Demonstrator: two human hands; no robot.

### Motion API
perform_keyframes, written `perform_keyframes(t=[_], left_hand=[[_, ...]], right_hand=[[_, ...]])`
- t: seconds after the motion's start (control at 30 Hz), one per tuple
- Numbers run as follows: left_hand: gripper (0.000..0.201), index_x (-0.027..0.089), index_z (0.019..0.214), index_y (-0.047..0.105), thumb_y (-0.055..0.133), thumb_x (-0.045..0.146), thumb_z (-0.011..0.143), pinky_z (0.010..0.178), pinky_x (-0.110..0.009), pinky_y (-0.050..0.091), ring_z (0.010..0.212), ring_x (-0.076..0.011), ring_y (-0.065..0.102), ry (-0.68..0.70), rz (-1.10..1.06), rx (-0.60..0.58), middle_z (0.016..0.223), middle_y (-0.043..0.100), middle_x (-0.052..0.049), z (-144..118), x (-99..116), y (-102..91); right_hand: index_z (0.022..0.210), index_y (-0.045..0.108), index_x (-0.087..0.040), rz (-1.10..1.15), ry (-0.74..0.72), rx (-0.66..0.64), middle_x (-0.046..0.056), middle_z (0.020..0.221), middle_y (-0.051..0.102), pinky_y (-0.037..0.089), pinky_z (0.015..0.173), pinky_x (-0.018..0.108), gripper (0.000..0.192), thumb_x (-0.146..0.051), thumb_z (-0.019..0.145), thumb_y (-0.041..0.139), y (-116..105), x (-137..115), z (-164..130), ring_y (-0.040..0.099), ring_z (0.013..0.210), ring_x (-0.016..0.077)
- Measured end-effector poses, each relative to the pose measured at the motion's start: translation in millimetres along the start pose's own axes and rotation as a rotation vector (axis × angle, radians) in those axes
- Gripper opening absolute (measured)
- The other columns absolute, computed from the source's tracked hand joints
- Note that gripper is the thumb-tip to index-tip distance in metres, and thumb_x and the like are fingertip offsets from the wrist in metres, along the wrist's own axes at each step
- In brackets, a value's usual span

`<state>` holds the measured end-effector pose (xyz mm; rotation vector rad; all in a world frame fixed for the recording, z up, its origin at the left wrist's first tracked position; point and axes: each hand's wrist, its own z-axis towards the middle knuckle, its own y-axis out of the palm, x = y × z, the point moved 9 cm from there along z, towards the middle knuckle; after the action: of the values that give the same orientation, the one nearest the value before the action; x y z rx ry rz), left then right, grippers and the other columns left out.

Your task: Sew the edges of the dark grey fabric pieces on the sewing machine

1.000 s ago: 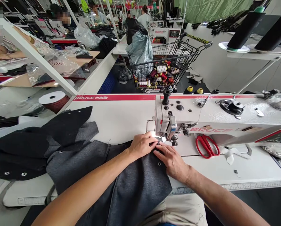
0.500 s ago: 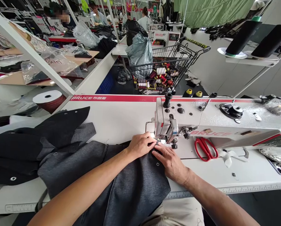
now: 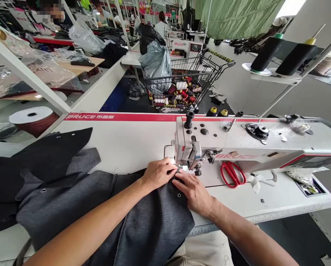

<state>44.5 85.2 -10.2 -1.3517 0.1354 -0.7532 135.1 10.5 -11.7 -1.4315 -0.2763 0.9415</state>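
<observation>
Dark grey cloth (image 3: 151,218) with metal eyelets drapes over the table edge and across the lap. One corner lies under the needle end of a white sewing machine (image 3: 180,140). My left hand (image 3: 158,173) pinches the cloth's edge just left of the presser foot, fingers closed. Just in front of the foot, my right hand (image 3: 194,190) rests on the cloth with its fingers stretched out and slightly apart; its thumb is hidden. The fingertips of both hands nearly meet. A small dark piece near the needle is too small to make out.
Red-handled scissors (image 3: 233,174) lie under the machine arm. More dark cloth (image 3: 4,184) is heaped at left, near a cord spool (image 3: 33,120). Black thread cones (image 3: 266,53) stand on a rack at right. Behind the table is a cart (image 3: 187,70) holding thread spools; people sit farther back.
The camera view has turned slightly right, so everything sits farther left in the picture. Both hands stay at the needle with the cloth, with hardly any visible movement.
</observation>
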Motion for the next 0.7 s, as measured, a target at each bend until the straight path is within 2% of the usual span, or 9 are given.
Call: perform_keyframes(t=[0.2, 0.5, 0.63, 0.7], left_hand=[[0.03, 0.026, 0.082, 0.072, 0.047, 0.037, 0.093, 0.059, -0.032, 0.046, 0.068, -0.017, 0.06, -0.006, -0.03, -0.007, 0.081, 0.063, -0.002, -3, 2, 0.5], [0.024, 0.026, 0.085, 0.073, 0.05, 0.032, 0.092, 0.061, -0.033, 0.048, 0.07, -0.0182, 0.061, -0.02, -0.053, -0.023, 0.084, 0.067, -0.002, 0, 0, 1.3], [0.024, 0.025, 0.083, 0.075, 0.053, 0.033, 0.088, 0.053, -0.029, 0.043, 0.072, -0.0191, 0.065, 0.005, -0.045, -0.046, 0.087, 0.07, -0.005, -5, 14, 3.6], [0.024, 0.03, 0.092, 0.075, 0.055, 0.042, 0.086, 0.047, -0.026, 0.037, 0.075, -0.0172, 0.066, 0.003, -0.026, -0.046, 0.089, 0.072, -0.002, -4, 12, 9.2]], right_hand=[[0.132, 0.049, -0.016, 0.008, -0.02, 0.034, 0.014, 0.138, 0.048, 0.036, 0.104, 0.043, 0.065, 0.003, 0.07, 0.046, 0, -3, -4, 0.035, 0.135, 0.0261], [0.134, 0.05, -0.017, -0.004, -0.012, 0.026, 0.013, 0.141, 0.048, 0.04, 0.104, 0.044, 0.066, 0.002, 0.071, 0.044, 2, 1, -3, 0.037, 0.135, 0.0263], [0.14, 0.047, -0.023, -0.026, -0.084, 0.127, 0.01, 0.145, 0.044, 0.042, 0.102, 0.049, 0.08, 0.004, 0.065, 0.036, 7, -2, -23, 0.038, 0.135, 0.0299], [0.148, 0.034, -0.031, -0.041, -0.124, 0.202, 0.009, 0.146, 0.043, 0.048, 0.093, 0.05, 0.087, 0.0, 0.067, 0.037, 13, 9, -29, 0.043, 0.132, 0.0336]])
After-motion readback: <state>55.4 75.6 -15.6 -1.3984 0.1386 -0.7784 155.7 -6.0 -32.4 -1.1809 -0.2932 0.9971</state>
